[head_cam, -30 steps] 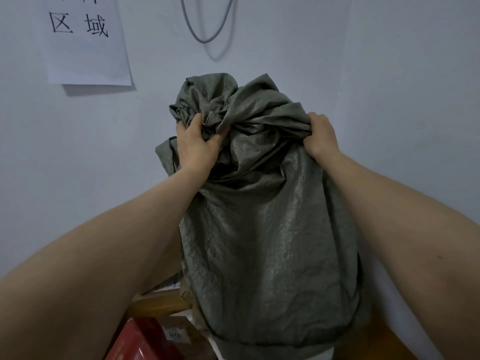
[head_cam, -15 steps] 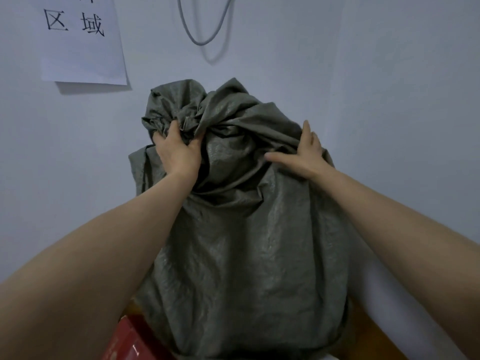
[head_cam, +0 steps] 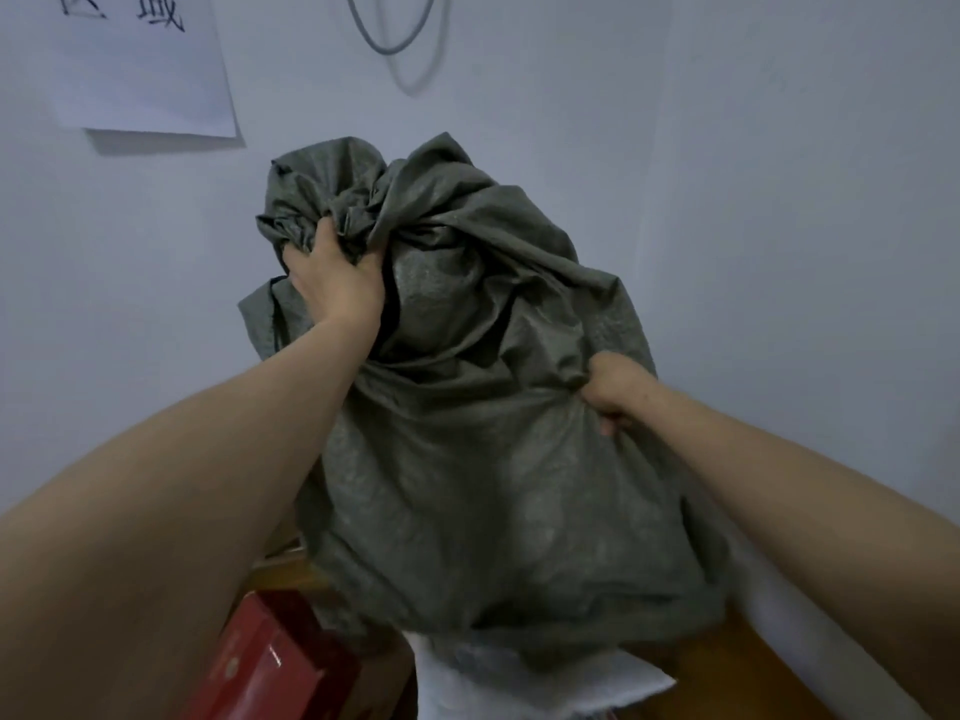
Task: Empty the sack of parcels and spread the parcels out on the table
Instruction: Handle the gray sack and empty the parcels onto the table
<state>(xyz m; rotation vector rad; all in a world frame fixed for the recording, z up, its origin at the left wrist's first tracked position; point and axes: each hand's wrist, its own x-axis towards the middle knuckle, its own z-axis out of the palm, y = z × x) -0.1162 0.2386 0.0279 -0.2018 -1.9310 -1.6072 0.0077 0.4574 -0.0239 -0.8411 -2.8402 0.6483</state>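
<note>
A grey-green woven sack (head_cam: 483, 485) hangs upside down in front of me, its bunched end at the top. My left hand (head_cam: 332, 278) grips that bunched top. My right hand (head_cam: 613, 392) is clenched on the fabric of the sack's right side, lower down. Under the sack's lower edge a white parcel (head_cam: 519, 678) shows. A red box (head_cam: 270, 667) lies at the lower left, with a brown cardboard parcel (head_cam: 280, 571) behind it. The wooden table (head_cam: 748, 662) shows at the lower right. The sack hides whatever else lies below it.
Two white walls meet in a corner close behind the sack. A paper sign (head_cam: 140, 59) with black characters is stuck on the left wall. A grey cable loop (head_cam: 389, 33) hangs at the top.
My right hand let go of the sack's top, opened flat on its side, then slid down and clenched the fabric lower on the right. The left hand kept its grip.
</note>
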